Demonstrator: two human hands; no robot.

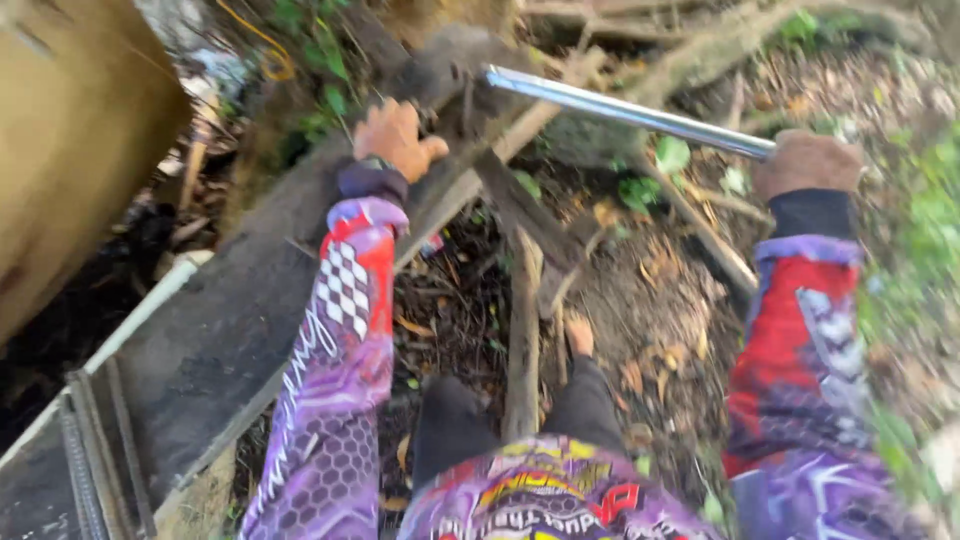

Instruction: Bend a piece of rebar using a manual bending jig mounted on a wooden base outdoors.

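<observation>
My left hand [397, 137] rests on the top of a dark, weathered plank [220, 330] that slopes up from the lower left. My right hand [806, 164] is closed around one end of a shiny metal bar [630, 110]. The bar runs up and left to a dark wooden piece [450, 70] near my left hand. Both arms wear purple and red patterned sleeves. My bare foot [578, 335] stands on the ground below, beside a thin wooden pole [522, 340].
A large tan rounded object [70, 130] fills the upper left. Branches, dead leaves and green plants cover the ground ahead and to the right. A metal frame [95, 450] lies at the lower left by the plank.
</observation>
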